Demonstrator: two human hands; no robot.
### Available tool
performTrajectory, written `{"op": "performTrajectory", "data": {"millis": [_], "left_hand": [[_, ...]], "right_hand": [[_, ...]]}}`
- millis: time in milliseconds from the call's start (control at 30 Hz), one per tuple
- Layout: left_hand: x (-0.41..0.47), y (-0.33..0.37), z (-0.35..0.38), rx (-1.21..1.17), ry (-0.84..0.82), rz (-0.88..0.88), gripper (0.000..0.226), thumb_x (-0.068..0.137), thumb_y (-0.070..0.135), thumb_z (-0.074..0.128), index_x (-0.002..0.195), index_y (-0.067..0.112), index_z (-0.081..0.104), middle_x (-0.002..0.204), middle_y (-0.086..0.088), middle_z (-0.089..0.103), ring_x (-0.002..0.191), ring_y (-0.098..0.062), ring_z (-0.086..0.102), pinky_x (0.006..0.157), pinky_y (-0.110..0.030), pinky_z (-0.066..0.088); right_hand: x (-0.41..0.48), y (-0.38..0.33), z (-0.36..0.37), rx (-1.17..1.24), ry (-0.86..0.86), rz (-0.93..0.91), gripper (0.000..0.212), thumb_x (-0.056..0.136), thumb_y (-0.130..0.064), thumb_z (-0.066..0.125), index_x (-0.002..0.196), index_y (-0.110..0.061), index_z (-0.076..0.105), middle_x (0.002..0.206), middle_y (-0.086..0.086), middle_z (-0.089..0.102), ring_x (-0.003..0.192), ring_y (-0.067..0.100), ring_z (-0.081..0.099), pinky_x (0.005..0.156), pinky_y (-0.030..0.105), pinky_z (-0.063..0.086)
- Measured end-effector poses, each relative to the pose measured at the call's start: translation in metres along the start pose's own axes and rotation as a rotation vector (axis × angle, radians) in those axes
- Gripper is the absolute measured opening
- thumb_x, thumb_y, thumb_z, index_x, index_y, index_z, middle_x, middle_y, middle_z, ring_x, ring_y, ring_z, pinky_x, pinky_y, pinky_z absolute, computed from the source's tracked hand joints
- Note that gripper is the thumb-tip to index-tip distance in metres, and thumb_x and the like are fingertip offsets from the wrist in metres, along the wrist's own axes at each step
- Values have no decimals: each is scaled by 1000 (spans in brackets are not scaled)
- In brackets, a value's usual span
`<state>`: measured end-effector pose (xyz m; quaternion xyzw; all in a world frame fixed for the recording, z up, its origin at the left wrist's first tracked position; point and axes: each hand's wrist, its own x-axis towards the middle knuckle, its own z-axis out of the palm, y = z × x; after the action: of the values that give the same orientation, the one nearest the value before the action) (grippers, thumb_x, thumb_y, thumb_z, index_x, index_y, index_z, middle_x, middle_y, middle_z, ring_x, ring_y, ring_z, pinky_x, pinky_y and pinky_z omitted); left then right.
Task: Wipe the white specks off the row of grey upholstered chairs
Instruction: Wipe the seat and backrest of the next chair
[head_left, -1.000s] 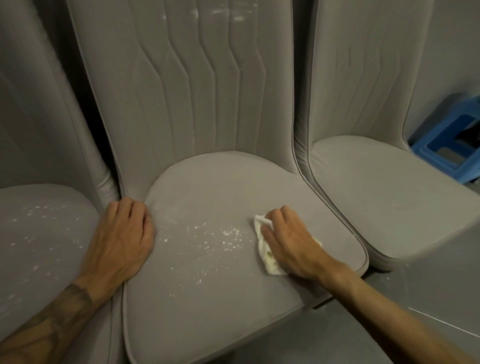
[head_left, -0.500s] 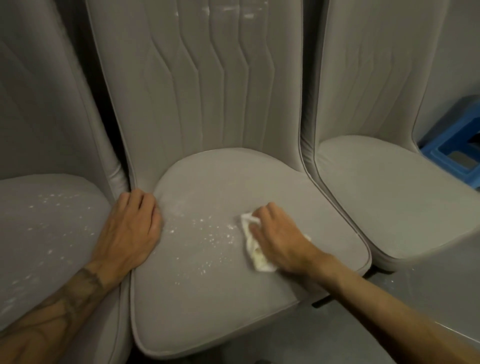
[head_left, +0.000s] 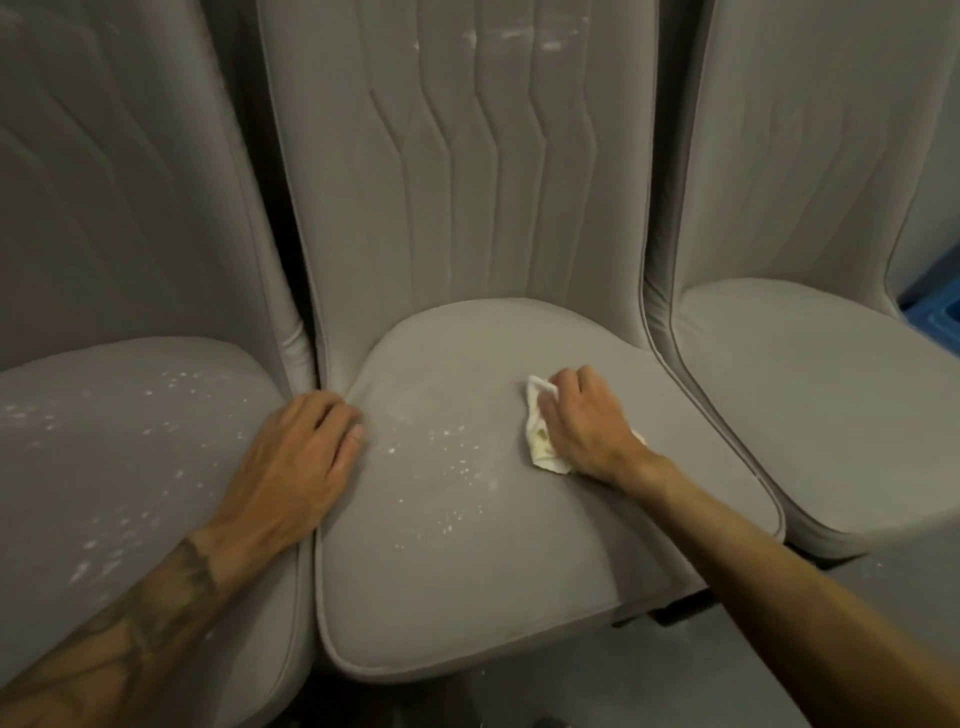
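Note:
Three grey upholstered chairs stand side by side. On the middle chair's seat (head_left: 467, 582), my right hand (head_left: 584, 423) presses a crumpled white cloth (head_left: 540, 434) flat against the fabric. White specks (head_left: 457, 462) lie scattered just left of the cloth, and a few more mark the top of that chair's backrest (head_left: 514, 36). My left hand (head_left: 298, 460) rests palm down, fingers spread, on the seam between the left and middle seats, holding nothing. The left chair's seat (head_left: 130, 441) carries many white specks. The right chair's seat (head_left: 831, 405) looks free of specks.
A blue plastic object (head_left: 935, 322) shows at the right edge behind the right chair. Grey floor (head_left: 649, 686) lies below the seats' front edges, with dark chair base parts under the middle seat.
My right hand has slid the cloth up and left across the middle seat, toward the backrest. The view has shifted, so the chairs appear further right. My left hand stays planted.

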<state>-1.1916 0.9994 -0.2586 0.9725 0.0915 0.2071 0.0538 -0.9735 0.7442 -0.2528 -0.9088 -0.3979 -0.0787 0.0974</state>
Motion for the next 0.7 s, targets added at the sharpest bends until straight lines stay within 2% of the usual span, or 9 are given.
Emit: {"op": "performTrajectory", "data": {"millis": [33, 100, 233, 300, 433, 467, 600, 633, 700], "left_hand": [[-6, 1, 0, 9, 2, -4, 26, 104, 27, 44, 108, 12, 64, 110, -9, 59, 98, -31, 56, 88, -45, 45], [-13, 4, 2, 11, -10, -7, 28, 104, 29, 43, 112, 11, 63, 114, -10, 59, 101, -31, 56, 90, -44, 44], [-17, 6, 9, 58, 0, -44, 29, 105, 30, 41, 113, 11, 61, 116, -10, 58, 103, -31, 55, 90, -44, 44], [-19, 5, 12, 56, 15, -70, 27, 105, 30, 42, 112, 12, 60, 117, -9, 58, 103, -30, 55, 90, -43, 43], [-20, 2, 17, 50, 46, -93, 23, 103, 29, 44, 110, 14, 59, 117, -7, 57, 103, -27, 53, 89, -41, 40], [-19, 2, 18, 55, 46, -95, 22, 103, 30, 44, 109, 14, 59, 117, -7, 57, 103, -27, 53, 89, -41, 40], [-20, 0, 21, 81, 48, -90, 24, 104, 30, 42, 111, 14, 58, 119, -8, 56, 105, -28, 53, 90, -42, 41], [-20, -1, 21, 84, 54, -87, 24, 105, 29, 41, 111, 14, 59, 120, -9, 56, 105, -29, 53, 90, -43, 41], [-20, 0, 21, 85, 57, -85, 25, 105, 29, 40, 111, 13, 58, 119, -9, 56, 104, -30, 53, 89, -44, 42]], "right_hand": [[3, -6, 0, -8, 25, 18, 27, 105, -21, 39, 110, 0, 56, 107, 22, 56, 98, 38, 52, 85, 48, 40], [-7, -33, 5, 103, 55, -73, 22, 102, -18, 47, 99, 1, 57, 97, 23, 55, 86, 39, 53, 77, 47, 42], [-35, -56, 12, 205, -40, -376, 30, 105, -33, 34, 100, -11, 52, 96, 10, 50, 84, 28, 46, 79, 39, 37], [-17, -41, 10, 172, -39, -305, 29, 105, -32, 37, 105, -9, 54, 101, 12, 51, 89, 31, 49, 83, 40, 37], [20, -28, 10, -18, -22, -14, 32, 106, -31, 33, 116, -6, 51, 115, 16, 52, 103, 35, 49, 90, 42, 37], [18, -39, 12, 3, -22, -29, 31, 106, -31, 34, 115, -6, 52, 114, 16, 52, 102, 35, 49, 89, 42, 37], [-23, -81, 16, 275, -84, -375, 28, 105, -36, 33, 102, -13, 49, 100, 9, 49, 87, 28, 47, 81, 39, 38], [-23, -78, 13, 288, -103, -411, 28, 105, -37, 32, 102, -14, 48, 99, 9, 48, 86, 27, 46, 81, 37, 37], [-7, -60, 11, 251, -87, -352, 28, 105, -33, 36, 105, -9, 51, 101, 12, 50, 89, 30, 48, 84, 40, 39]]}}
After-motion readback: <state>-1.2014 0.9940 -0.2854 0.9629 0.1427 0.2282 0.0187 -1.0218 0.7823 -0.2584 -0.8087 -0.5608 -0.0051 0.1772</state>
